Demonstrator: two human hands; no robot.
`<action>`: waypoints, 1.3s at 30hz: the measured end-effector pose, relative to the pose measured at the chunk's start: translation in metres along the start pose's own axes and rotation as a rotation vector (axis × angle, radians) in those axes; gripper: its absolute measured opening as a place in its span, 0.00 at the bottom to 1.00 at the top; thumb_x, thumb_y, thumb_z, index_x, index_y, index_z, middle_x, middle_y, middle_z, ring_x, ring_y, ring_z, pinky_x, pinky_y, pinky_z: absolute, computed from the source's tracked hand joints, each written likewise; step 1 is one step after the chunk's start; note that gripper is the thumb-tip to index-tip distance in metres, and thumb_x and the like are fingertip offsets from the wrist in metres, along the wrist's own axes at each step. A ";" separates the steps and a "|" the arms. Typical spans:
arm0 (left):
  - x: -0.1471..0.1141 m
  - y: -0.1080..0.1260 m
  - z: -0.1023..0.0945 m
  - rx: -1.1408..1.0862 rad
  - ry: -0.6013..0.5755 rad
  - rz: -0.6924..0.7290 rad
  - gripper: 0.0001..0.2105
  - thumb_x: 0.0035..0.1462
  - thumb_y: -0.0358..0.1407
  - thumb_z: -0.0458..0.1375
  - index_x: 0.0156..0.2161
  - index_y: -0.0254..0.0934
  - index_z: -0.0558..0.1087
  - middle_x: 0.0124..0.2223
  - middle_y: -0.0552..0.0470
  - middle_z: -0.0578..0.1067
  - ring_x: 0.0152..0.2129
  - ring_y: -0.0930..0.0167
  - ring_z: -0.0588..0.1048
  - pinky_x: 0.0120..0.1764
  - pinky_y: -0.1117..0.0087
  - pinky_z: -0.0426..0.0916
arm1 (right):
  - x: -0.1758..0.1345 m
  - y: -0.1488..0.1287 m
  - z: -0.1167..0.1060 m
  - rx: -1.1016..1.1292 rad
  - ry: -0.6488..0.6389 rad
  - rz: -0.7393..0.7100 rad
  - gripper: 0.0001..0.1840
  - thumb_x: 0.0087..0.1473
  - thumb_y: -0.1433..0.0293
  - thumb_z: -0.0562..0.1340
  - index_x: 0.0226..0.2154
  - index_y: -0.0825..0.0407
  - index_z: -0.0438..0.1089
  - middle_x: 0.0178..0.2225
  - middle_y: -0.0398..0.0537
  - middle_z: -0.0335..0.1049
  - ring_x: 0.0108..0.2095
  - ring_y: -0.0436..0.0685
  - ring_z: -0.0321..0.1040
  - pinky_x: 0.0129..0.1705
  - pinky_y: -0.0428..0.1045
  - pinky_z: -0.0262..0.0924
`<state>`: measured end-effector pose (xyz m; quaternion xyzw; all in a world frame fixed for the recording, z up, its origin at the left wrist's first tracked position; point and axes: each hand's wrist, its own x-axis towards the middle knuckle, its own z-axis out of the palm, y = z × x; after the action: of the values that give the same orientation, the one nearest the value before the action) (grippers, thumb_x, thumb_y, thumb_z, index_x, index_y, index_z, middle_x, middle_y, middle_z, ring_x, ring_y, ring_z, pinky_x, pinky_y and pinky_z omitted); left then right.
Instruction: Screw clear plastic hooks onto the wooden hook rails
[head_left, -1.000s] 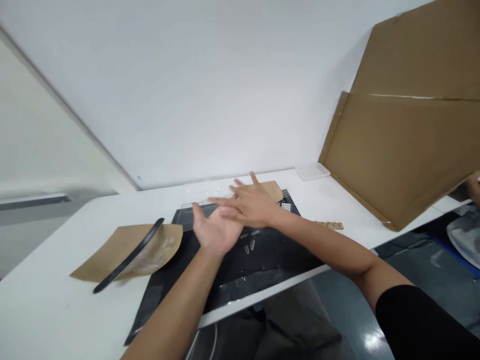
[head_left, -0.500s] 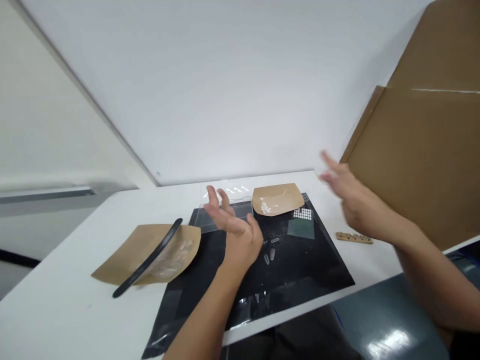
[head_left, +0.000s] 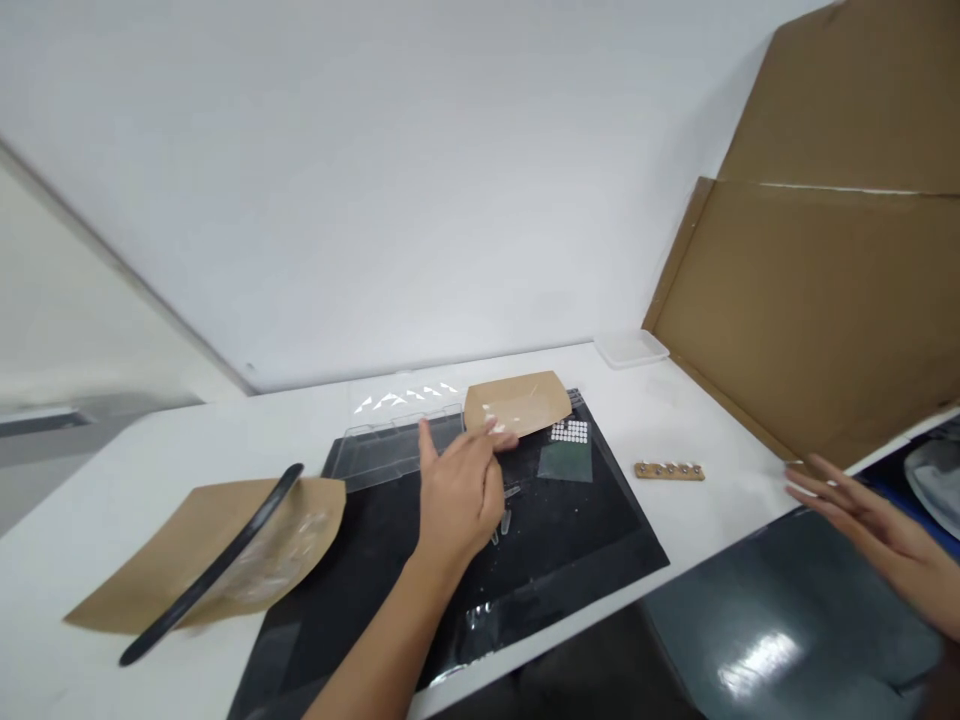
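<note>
Above a black mat (head_left: 570,545) on the white surface (head_left: 622,405), the left hand (head_left: 459,495) hangs with one finger raised and the others reaching to the right, loosely parted; nothing shows in it, though the palm faces away from view. The right hand (head_left: 874,520) is off by the front edge of the surface, fingers long and slightly apart, with no object visible in it. Nearest the left hand lie the small clear pieces (head_left: 505,521), on the mat just beside it and partly hidden by it. They look like thin, stiff plastic, probably very light, slick and easy to flick away, so a fingertip pinch across the long edges should suit them best. Its fingertips overlap the lower edge of a small brown packet (head_left: 525,388) in view; whether they touch it cannot be told. That packet seems light and bendable, best taken by a paper corner. Left of it, a clear compartment tray (head_left: 375,457) looks rigid but brittle, better lifted by its rim. A sheet of white dots (head_left: 569,431) adjoins a dark green square (head_left: 566,463), and a studded strip (head_left: 670,471) lies beyond the mat, nearer the right hand, likely firm and easily held at its ends.
</note>
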<state>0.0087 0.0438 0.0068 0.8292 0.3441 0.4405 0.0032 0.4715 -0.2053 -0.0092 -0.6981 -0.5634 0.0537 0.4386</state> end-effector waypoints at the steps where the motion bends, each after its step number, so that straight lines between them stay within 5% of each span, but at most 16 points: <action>1: 0.000 -0.001 0.000 -0.015 -0.015 0.039 0.27 0.69 0.24 0.46 0.68 0.48 0.64 0.53 0.48 0.82 0.52 0.59 0.81 0.72 0.28 0.39 | 0.005 0.002 0.012 0.093 -0.105 0.057 0.30 0.67 0.54 0.62 0.69 0.24 0.63 0.58 0.51 0.78 0.54 0.73 0.79 0.47 0.63 0.82; 3: 0.000 -0.003 0.000 -0.065 -0.054 0.061 0.32 0.64 0.20 0.46 0.70 0.45 0.60 0.61 0.44 0.77 0.60 0.58 0.76 0.72 0.32 0.49 | 0.017 0.003 0.041 0.166 -0.163 0.080 0.33 0.67 0.53 0.61 0.71 0.32 0.60 0.64 0.60 0.72 0.60 0.73 0.75 0.58 0.64 0.76; 5: -0.001 -0.006 -0.001 -0.091 -0.112 0.058 0.36 0.60 0.18 0.46 0.72 0.42 0.57 0.75 0.36 0.58 0.73 0.53 0.60 0.70 0.35 0.58 | 0.029 0.003 0.071 0.039 -0.140 0.052 0.38 0.66 0.50 0.61 0.73 0.40 0.57 0.66 0.61 0.70 0.64 0.75 0.71 0.67 0.74 0.65; 7: -0.002 -0.007 -0.001 -0.070 -0.202 0.100 0.34 0.58 0.16 0.47 0.68 0.41 0.63 0.79 0.36 0.45 0.76 0.49 0.48 0.69 0.32 0.57 | 0.037 0.000 0.095 -0.052 -0.109 0.025 0.46 0.66 0.49 0.61 0.77 0.43 0.45 0.68 0.59 0.67 0.69 0.72 0.64 0.72 0.75 0.55; 9: -0.003 -0.006 -0.002 -0.024 -0.277 0.165 0.27 0.59 0.17 0.49 0.60 0.40 0.69 0.78 0.35 0.46 0.76 0.46 0.49 0.69 0.27 0.51 | 0.042 -0.002 0.111 -0.125 -0.096 0.028 0.54 0.65 0.50 0.64 0.79 0.43 0.33 0.67 0.57 0.70 0.70 0.70 0.63 0.73 0.75 0.52; 11: -0.003 -0.004 -0.002 -0.007 -0.296 0.190 0.21 0.61 0.20 0.52 0.56 0.39 0.70 0.77 0.33 0.50 0.74 0.46 0.53 0.69 0.27 0.49 | 0.046 -0.003 0.120 -0.184 -0.087 0.012 0.53 0.64 0.50 0.65 0.78 0.42 0.37 0.64 0.55 0.73 0.69 0.70 0.66 0.73 0.77 0.48; 14: -0.001 0.000 -0.002 -0.010 -0.271 0.196 0.14 0.66 0.26 0.54 0.54 0.38 0.71 0.74 0.31 0.56 0.73 0.47 0.57 0.69 0.28 0.53 | 0.049 -0.002 0.124 -0.198 -0.095 -0.016 0.40 0.64 0.51 0.65 0.73 0.40 0.58 0.61 0.52 0.77 0.64 0.70 0.72 0.73 0.79 0.42; 16: 0.001 0.002 -0.002 -0.014 -0.284 0.222 0.11 0.68 0.28 0.54 0.53 0.38 0.72 0.71 0.32 0.62 0.72 0.49 0.60 0.69 0.30 0.54 | 0.050 -0.002 0.125 -0.146 -0.094 -0.013 0.32 0.63 0.51 0.66 0.66 0.41 0.69 0.56 0.52 0.81 0.59 0.69 0.76 0.73 0.77 0.44; 19: 0.002 0.005 -0.004 -0.044 -0.308 0.281 0.09 0.71 0.30 0.54 0.51 0.39 0.74 0.63 0.37 0.74 0.65 0.56 0.71 0.71 0.32 0.49 | 0.048 -0.004 0.126 -0.088 -0.054 0.024 0.25 0.60 0.50 0.68 0.56 0.43 0.78 0.51 0.52 0.83 0.54 0.69 0.80 0.66 0.70 0.63; 22: 0.000 0.006 -0.003 -0.103 -0.370 0.326 0.08 0.73 0.32 0.54 0.48 0.41 0.76 0.46 0.49 0.83 0.49 0.64 0.81 0.73 0.34 0.39 | 0.043 -0.008 0.125 -0.059 -0.029 0.068 0.26 0.57 0.50 0.70 0.54 0.44 0.79 0.49 0.53 0.84 0.47 0.68 0.82 0.54 0.64 0.74; 25: -0.004 0.001 0.003 -0.161 -0.440 0.337 0.12 0.74 0.30 0.50 0.52 0.42 0.76 0.36 0.55 0.84 0.38 0.68 0.83 0.73 0.36 0.42 | 0.037 -0.018 0.125 0.069 -0.012 0.070 0.31 0.56 0.52 0.71 0.58 0.47 0.76 0.47 0.55 0.84 0.47 0.68 0.82 0.55 0.64 0.73; 29: -0.009 -0.014 0.014 -0.209 -0.423 0.255 0.31 0.67 0.22 0.46 0.72 0.43 0.61 0.48 0.48 0.85 0.44 0.65 0.84 0.67 0.39 0.61 | 0.027 -0.043 0.133 0.247 -0.028 0.061 0.30 0.55 0.55 0.74 0.57 0.47 0.76 0.47 0.55 0.84 0.49 0.67 0.80 0.59 0.64 0.71; 32: -0.009 -0.025 0.018 -0.238 -0.347 0.130 0.44 0.59 0.18 0.45 0.78 0.45 0.43 0.66 0.38 0.75 0.45 0.66 0.83 0.58 0.48 0.74 | 0.023 -0.068 0.149 0.374 -0.087 0.055 0.29 0.55 0.56 0.75 0.57 0.47 0.75 0.46 0.53 0.84 0.48 0.66 0.80 0.60 0.64 0.70; 36: -0.008 -0.037 0.017 -0.213 -0.222 0.087 0.43 0.63 0.21 0.46 0.78 0.46 0.39 0.73 0.32 0.61 0.36 0.71 0.83 0.51 0.56 0.79 | 0.026 -0.102 0.180 0.503 -0.179 -0.014 0.26 0.56 0.56 0.75 0.54 0.46 0.76 0.44 0.51 0.84 0.46 0.66 0.80 0.54 0.63 0.71; 39: -0.008 -0.044 0.012 -0.156 -0.117 0.079 0.35 0.69 0.26 0.47 0.77 0.38 0.43 0.71 0.28 0.63 0.46 0.64 0.81 0.57 0.50 0.75 | 0.031 -0.117 0.201 0.420 -0.229 -0.138 0.25 0.58 0.55 0.73 0.55 0.45 0.75 0.43 0.51 0.84 0.41 0.65 0.78 0.46 0.60 0.70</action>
<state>-0.0109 0.0764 -0.0201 0.8637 0.2748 0.4166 0.0705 0.2822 -0.0711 -0.0402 -0.5409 -0.6322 0.2185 0.5099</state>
